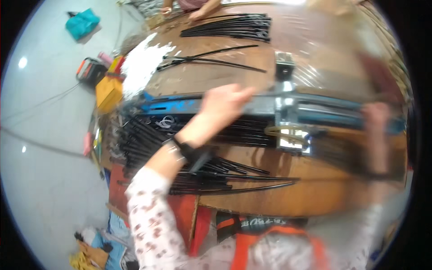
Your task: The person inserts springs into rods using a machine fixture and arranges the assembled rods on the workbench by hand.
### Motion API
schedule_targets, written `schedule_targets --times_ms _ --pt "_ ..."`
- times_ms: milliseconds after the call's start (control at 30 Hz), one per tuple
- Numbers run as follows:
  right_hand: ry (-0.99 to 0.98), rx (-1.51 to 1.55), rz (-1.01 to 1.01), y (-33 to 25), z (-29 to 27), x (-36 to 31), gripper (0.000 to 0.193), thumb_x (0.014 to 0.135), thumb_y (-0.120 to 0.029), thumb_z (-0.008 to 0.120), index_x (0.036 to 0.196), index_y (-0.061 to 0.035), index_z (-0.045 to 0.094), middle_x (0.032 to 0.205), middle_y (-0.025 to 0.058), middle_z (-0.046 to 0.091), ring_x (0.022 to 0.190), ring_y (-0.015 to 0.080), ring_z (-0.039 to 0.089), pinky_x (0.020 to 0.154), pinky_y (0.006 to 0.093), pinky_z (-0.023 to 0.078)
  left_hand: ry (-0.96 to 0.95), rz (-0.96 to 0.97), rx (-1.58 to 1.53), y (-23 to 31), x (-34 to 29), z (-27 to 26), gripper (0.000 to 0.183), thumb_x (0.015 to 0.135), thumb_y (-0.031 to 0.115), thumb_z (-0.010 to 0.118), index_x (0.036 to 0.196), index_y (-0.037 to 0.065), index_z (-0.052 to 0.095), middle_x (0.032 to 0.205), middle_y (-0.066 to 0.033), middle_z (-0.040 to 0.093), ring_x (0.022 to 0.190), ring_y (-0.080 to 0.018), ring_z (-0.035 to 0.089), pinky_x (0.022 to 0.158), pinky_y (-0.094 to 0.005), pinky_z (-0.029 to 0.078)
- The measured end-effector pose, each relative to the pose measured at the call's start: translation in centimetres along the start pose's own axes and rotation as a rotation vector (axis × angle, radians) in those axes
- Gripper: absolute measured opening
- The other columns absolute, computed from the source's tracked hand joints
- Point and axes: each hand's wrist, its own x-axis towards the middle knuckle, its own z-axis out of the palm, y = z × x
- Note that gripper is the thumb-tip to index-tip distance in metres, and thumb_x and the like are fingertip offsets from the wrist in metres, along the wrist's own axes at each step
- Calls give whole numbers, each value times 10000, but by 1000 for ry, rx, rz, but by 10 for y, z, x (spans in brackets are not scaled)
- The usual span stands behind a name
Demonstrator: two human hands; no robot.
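Observation:
A long grey-and-blue metal fixture (258, 105) runs left to right across the wooden table. My left hand (225, 104) is over its middle, fingers closed; whatever is in them is hidden, though a thin dark rod line runs beside the knuckles. At the fixture's right end is my right hand (377, 118), smeared by motion, so its fingers cannot be read. Between the hands a shiny metal clamp block (288, 105) straddles the fixture. Many thin black rods (144, 141) lie heaped below and left of the left hand, some (252, 186) reaching toward the table's near edge.
Another bundle of black rods (229, 28) lies at the far side, near another person's hands (198, 14). A few loose rods (216, 60) lie nearer. At left are a yellow box (109, 92) and a dark case (91, 72); a teal bag (82, 23) is on the floor.

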Motion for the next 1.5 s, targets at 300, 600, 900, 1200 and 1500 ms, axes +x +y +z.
schedule_targets --times_ms 300,600,900,1200,1500 --pt "-19 87 -44 13 33 -9 90 838 -8 638 915 -1 592 864 160 563 871 356 533 805 435 423 140 76 -182 8 29 43 171 886 214 652 802 70 617 768 -124 580 737 -344 598 641 -449 496" --pt "-31 -34 -18 31 10 -36 140 824 -5 646 962 -24 633 961 159 629 1010 377 573 913 459 435 45 46 -389 20 47 51 151 898 194 658 885 44 648 811 -146 571 784 -360 583 689 -456 489" --pt "36 246 -124 -132 -35 -17 285 741 -169 754 997 -101 651 956 12 666 960 247 622 850 404 402 -103 -46 -110 31 42 50 198 942 203 589 821 65 513 744 -148 604 720 -393 603 632 -484 468" --pt "-74 412 -37 -167 -17 -13 345 737 -221 795 1029 -97 657 888 18 669 857 222 591 798 378 386 -131 -90 -139 33 41 49 193 927 188 600 816 58 510 735 -180 608 710 -431 598 612 -507 460" --pt "-230 733 -17 -155 20 -12 159 814 -62 662 967 -97 636 805 106 572 770 334 506 732 419 408 -13 14 -75 24 50 71 119 908 140 598 820 86 538 752 -157 614 712 -401 598 608 -485 459"
